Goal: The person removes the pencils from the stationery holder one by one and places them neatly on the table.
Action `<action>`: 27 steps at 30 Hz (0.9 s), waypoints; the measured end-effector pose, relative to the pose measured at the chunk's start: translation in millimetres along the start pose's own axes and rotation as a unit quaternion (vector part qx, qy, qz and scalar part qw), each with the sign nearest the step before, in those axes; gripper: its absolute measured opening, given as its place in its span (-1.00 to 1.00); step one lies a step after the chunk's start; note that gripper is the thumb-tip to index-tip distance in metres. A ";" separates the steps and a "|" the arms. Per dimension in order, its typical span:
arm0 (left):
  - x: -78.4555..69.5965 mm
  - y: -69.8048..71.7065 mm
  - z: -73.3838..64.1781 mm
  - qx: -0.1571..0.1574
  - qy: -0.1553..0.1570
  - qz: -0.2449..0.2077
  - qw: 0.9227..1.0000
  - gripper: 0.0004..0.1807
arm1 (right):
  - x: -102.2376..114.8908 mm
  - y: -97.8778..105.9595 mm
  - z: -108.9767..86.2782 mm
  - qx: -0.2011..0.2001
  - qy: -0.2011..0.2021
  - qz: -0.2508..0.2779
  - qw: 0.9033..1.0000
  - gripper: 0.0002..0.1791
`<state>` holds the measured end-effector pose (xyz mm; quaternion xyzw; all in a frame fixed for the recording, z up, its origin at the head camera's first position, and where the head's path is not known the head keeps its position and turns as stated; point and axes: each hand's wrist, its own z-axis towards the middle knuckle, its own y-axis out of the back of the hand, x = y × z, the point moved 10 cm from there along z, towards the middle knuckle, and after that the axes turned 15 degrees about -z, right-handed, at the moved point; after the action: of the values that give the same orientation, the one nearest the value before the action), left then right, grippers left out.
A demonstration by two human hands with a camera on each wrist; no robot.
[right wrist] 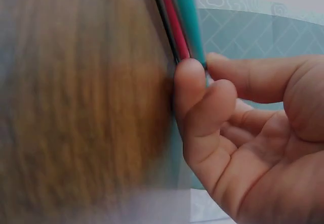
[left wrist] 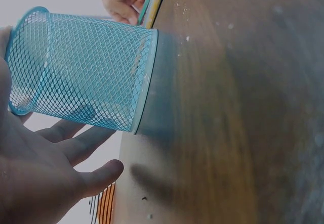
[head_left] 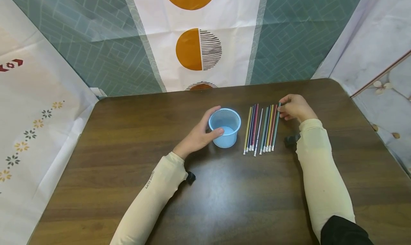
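Note:
A light-blue mesh pencil cup stands upright on the table. My left hand holds it from the left, thumb on the near side and index finger at the far rim. In the left wrist view the other fingers spread behind the mesh. To the cup's right lies a row of several pencils in mixed colours, their silver ends towards me. My right hand pinches the far end of the rightmost teal pencil between thumb and fingertips. A red pencil lies close beside it in the right wrist view.
The brown wooden table has its far edge just beyond the pencils. A patterned green and white cloth hangs behind it. White cloths hang at both sides. Black wrist straps show under the sleeves.

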<state>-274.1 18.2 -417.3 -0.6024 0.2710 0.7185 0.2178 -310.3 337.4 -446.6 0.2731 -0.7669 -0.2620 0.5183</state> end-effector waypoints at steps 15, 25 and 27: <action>2.0 0.9 1.5 -0.001 -0.001 0.003 1.000 -0.18 | 0.3 -0.3 2.9 -0.023 -0.005 -0.013 1.000 -0.67; 1.0 0.7 2.2 0.001 -0.007 -0.004 1.000 -0.18 | 1.7 4.6 3.9 -0.042 -0.007 -0.068 0.997 -0.72; 0.9 0.3 2.6 0.003 -0.007 -0.005 1.000 -0.18 | 1.0 5.7 4.6 -0.048 -0.011 -0.069 0.996 -0.73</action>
<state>-276.4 19.6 -417.8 -0.5979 0.2681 0.7211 0.2249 -315.8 341.4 -443.6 0.2970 -0.7386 -0.3368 0.5029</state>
